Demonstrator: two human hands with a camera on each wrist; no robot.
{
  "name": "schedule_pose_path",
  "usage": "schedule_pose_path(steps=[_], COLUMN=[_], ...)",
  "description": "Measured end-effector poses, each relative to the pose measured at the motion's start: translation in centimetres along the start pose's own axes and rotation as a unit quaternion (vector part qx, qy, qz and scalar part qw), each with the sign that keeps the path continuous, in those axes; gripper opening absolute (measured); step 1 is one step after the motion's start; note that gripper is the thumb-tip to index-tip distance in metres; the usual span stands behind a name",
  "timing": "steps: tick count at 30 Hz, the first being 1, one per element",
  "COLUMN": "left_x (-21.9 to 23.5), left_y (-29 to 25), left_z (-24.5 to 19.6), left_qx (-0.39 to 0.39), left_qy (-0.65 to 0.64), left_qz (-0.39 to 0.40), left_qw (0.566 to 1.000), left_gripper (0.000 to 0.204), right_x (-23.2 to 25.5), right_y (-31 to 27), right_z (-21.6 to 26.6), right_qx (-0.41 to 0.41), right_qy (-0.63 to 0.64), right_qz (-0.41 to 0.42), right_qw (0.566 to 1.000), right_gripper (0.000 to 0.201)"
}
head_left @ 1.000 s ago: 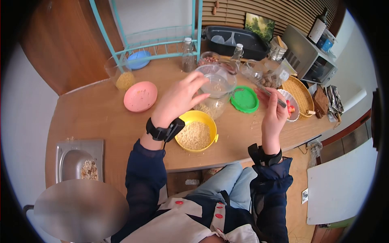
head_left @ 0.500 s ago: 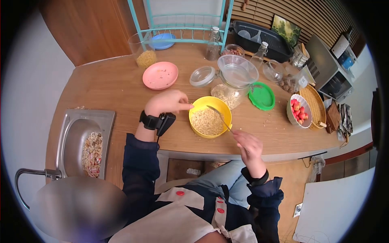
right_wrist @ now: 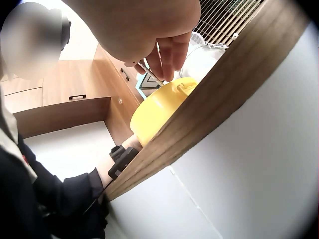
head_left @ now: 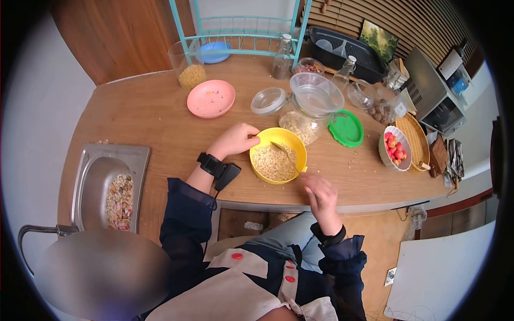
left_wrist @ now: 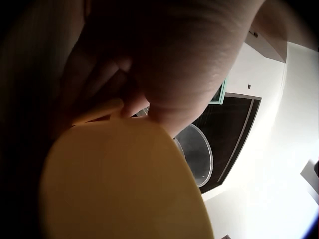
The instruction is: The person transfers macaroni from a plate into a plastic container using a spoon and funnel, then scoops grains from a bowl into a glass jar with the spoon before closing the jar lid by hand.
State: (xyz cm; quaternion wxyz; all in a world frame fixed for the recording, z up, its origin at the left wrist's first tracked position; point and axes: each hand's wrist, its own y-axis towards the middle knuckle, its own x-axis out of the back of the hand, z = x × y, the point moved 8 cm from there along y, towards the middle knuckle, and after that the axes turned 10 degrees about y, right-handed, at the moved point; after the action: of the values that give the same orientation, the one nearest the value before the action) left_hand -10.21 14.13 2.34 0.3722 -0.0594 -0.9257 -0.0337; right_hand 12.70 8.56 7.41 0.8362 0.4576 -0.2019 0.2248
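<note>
A yellow bowl (head_left: 256, 167) filled with rolled oats (head_left: 273, 163) stands near the counter's front edge. My left hand (head_left: 234, 140) pinches the bowl's left rim; in the left wrist view its thumb and fingers close round the edge, and the yellow wall (left_wrist: 124, 179) fills the lower part. At the bowl's right side my right hand (head_left: 321, 193) holds a metal spoon (head_left: 284, 148), its head down in the oats. The spoon's handle (right_wrist: 153, 75) shows between the fingers in the right wrist view. A glass jar of oats (head_left: 297, 127) sits just behind the bowl.
Close by lie a green lid (head_left: 347, 129), a pink plate (head_left: 211, 99) and a jar lid (head_left: 268, 101). A white bowl of red fruit (head_left: 396, 148) stands right, a steel sink (head_left: 140, 176) left. Bottles, a teal rack (head_left: 241, 52) and a black pan (head_left: 342, 59) line the back.
The left hand moved from above the jar down to the bowl's rim. The right hand brought the spoon leftward from near the fruit bowl into the oats.
</note>
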Motion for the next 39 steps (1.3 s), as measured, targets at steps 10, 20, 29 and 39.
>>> schedule_pose_path(steps=[10, 20, 29, 39], left_x=[2.3, 2.6, 2.8, 3.0], left_y=[-1.0, -1.6, -2.0, -2.2], left_z=[-3.0, -3.5, -4.2, -4.3], left_qx=[-0.101, -0.122, -0.102, -0.113], left_qy=[0.063, 0.08, 0.134, 0.107], left_qz=[-0.153, -0.184, -0.211, -0.22], left_qw=[0.981, 0.972, 0.963, 0.963], left_gripper=[0.022, 0.021, 0.019, 0.02], right_x=[1.6, -0.8, 2.1, 1.3], right_y=[1.2, 1.2, 1.6, 2.5], right_z=[2.8, 5.8, 5.3, 4.9], right_qx=[0.062, 0.175, 0.189, 0.187], right_qy=[-0.003, -0.042, -0.162, -0.141], right_qz=[0.077, 0.19, 0.185, 0.18], right_qw=[0.995, 0.965, 0.951, 0.956], right_gripper=[0.019, 0.026, 0.025, 0.022])
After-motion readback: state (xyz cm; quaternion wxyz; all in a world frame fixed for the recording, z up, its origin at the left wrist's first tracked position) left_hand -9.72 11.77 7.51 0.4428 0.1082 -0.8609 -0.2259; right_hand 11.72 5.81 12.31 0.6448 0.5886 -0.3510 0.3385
